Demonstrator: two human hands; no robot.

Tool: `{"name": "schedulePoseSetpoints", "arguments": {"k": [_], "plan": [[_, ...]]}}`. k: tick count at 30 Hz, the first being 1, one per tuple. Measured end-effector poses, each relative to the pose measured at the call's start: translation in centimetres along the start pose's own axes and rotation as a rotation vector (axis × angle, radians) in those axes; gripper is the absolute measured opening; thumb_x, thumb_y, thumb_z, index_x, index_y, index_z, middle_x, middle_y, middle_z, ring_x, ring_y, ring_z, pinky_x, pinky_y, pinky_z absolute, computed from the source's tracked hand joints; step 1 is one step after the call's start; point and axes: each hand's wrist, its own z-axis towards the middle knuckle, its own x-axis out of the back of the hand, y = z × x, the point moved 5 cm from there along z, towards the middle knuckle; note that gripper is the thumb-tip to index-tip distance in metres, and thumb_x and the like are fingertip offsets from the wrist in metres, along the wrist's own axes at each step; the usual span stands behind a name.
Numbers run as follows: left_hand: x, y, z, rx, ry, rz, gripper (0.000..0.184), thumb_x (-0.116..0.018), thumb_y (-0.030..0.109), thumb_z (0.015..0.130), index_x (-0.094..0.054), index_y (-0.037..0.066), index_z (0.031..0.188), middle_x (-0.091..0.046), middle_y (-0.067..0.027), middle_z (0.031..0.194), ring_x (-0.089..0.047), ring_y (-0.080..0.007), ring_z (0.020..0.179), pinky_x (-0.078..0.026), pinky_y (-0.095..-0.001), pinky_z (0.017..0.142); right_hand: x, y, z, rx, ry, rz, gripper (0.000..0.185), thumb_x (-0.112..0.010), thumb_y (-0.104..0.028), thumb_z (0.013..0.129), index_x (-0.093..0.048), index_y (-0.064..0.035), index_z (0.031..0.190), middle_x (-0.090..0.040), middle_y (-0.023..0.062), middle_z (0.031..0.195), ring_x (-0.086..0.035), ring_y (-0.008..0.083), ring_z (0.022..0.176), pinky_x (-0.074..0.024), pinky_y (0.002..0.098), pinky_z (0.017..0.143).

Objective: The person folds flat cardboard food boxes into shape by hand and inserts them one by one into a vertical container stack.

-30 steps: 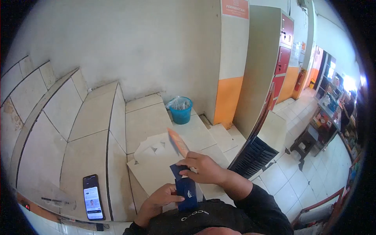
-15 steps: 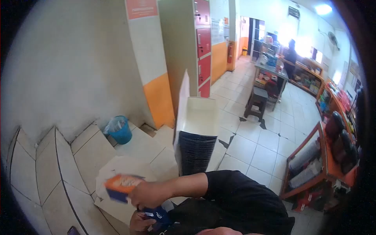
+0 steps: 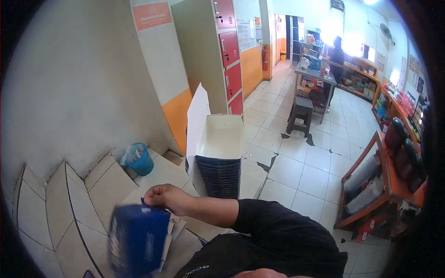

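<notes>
My right hand [image 3: 168, 198] reaches across to the left, its fingers closed on the top edge of a dark blue cardboard box [image 3: 139, 241] with white print. The box is partly blurred by motion. Behind it lies pale cardboard [image 3: 175, 234], mostly covered. My left hand does not show. Just beyond my right forearm stands a tall white carton [image 3: 197, 123] with its flap up. Dark blue, layered pieces [image 3: 219, 178] are stacked inside its near part.
Tiled steps [image 3: 60, 217] run along the left wall. A blue bin [image 3: 140, 162] with a plastic bag stands past the box. Red lockers [image 3: 230, 48], a grey stool [image 3: 301, 113] and an orange-topped shelf [image 3: 394, 176] are farther off. Another person [image 3: 337, 58] stands by the far table.
The box has turned from showing an orange face to a blue one, and it now appears larger and lower. My left hand has left view. The whole scene has shifted slightly left.
</notes>
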Motion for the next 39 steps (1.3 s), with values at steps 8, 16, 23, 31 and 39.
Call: {"name": "schedulePoseSetpoints", "arguments": {"k": [8,16,23,31,39], "plan": [[0.3,0.3,-0.4,-0.141,0.382,-0.426,0.039,-0.066,0.025,0.083,-0.054,0.0,0.111,-0.057,-0.0065,0.091,-0.052,-0.0121,0.077,-0.045,-0.0283,0.063,-2.0,4.9,0.5,0.167,-0.116,0.139,0.067,-0.061,-0.022,0.086,-0.023,-0.0054,0.138,-0.035,0.0098,0.137,-0.039,0.0237,0.124,-0.0368,0.0298,0.097],[2.1,-7.1,3.1,-0.375,-0.117,1.02,0.038,-0.062,0.029,0.084,-0.061,-0.002,0.106,-0.062,-0.0091,0.079,-0.053,-0.0199,0.076,-0.042,-0.0359,0.074,-4.5,7.9,-2.5,0.411,-0.125,-0.852,0.062,-0.054,0.0,0.082,-0.027,-0.002,0.137,-0.044,0.0221,0.128,-0.048,0.0378,0.115,-0.0429,0.0378,0.09],[-1.8,-0.7,1.4,-0.079,0.093,0.605,0.039,-0.063,0.032,0.083,-0.062,-0.002,0.102,-0.062,-0.0107,0.084,-0.053,-0.0224,0.079,-0.041,-0.0363,0.077,-2.2,2.9,-3.2,0.447,-0.002,-0.784,0.019,-0.056,-0.008,0.085,-0.059,0.0028,0.1,-0.062,0.0157,0.087,-0.06,0.0296,0.08,-0.0462,0.0365,0.071],[-4.3,1.7,-0.3,0.187,0.172,0.646,0.041,-0.062,0.035,0.083,-0.064,-0.002,0.098,-0.062,-0.0117,0.09,-0.053,-0.0247,0.082,-0.04,-0.0366,0.079,-2.1,-0.7,-5.1,0.592,0.085,-0.63,0.013,-0.06,-0.013,0.085,-0.061,0.0001,0.088,-0.058,0.011,0.078,-0.057,0.0218,0.075,-0.0448,0.0304,0.066],[-6.0,-0.3,-1.3,0.307,-0.141,0.945,0.04,-0.059,0.034,0.084,-0.061,-0.003,0.101,-0.061,-0.01,0.098,-0.053,-0.0255,0.088,-0.041,-0.0359,0.079,-5.7,-0.6,-5.7,0.823,-0.298,-1.315,0.019,-0.06,-0.005,0.064,-0.058,0.0024,0.081,-0.049,0.0107,0.075,-0.053,0.0269,0.072,-0.0455,0.036,0.062]]}}
